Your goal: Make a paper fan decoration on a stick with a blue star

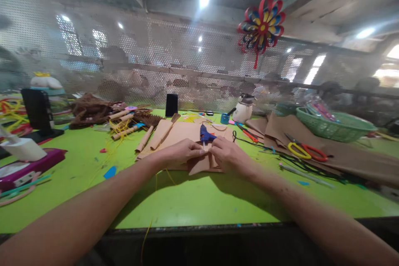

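Observation:
Both my hands meet over a piece of brown paper (199,166) near the middle of the green table. My left hand (187,149) pinches the paper's upper edge from the left. From the right, my right hand (225,153) grips the same paper with bent fingers, which partly hide it. Just beyond the fingers lies a blue glue gun (205,134), its pale tip close to my left fingertips. Under and behind the hands are larger brown paper sheets (187,129). Rolled brown paper pieces (160,139) lie to the left of them.
Orange-handled scissors (249,134) and a yellow-and-red-handled pair (307,151) lie right, near brown paper (349,153) and a green basket (336,126). Black cord runs along there. Left stand a phone (37,108) and a purple power strip (34,170). The table's front edge (199,226) is near me.

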Demonstrator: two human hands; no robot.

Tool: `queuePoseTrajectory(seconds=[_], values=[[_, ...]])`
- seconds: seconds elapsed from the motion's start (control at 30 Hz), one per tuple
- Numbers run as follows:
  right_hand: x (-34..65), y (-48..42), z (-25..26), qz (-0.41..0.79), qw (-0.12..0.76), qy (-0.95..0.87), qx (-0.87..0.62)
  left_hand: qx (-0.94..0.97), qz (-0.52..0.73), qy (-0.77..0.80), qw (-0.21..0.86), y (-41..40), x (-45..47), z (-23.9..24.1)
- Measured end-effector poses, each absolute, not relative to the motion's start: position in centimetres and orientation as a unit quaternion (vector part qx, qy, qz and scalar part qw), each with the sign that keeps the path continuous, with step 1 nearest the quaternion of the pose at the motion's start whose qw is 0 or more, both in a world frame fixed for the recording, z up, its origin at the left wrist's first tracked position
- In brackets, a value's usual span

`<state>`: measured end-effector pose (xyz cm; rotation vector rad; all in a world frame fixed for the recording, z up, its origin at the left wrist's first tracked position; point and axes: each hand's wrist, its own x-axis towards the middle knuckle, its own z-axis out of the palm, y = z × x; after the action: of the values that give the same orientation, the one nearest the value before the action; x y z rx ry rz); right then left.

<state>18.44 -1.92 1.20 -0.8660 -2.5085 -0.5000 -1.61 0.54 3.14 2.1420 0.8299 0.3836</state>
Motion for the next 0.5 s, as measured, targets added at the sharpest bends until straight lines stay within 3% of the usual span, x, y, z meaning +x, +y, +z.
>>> queuePoseTrajectory(seconds=[0.23, 0.37, 0.5], values=[[18.7, -1.8, 2.1, 0.019, 0.325, -0.886, -0.331, 0.842, 0.167, 0.331, 0.393, 0.8, -1.5, 2.6], [18.9, -1.5, 2.4, 0.181, 0.275, -0.852, -0.406, 0.860, 0.158, 0.338, 0.349, 0.3, -1.4, 2.6], [18.8, -1.4, 2.3, 0.239, 0.271, -0.822, -0.441, 0.881, 0.182, 0.334, 0.281, 0.0, -1.1, 2.6]])
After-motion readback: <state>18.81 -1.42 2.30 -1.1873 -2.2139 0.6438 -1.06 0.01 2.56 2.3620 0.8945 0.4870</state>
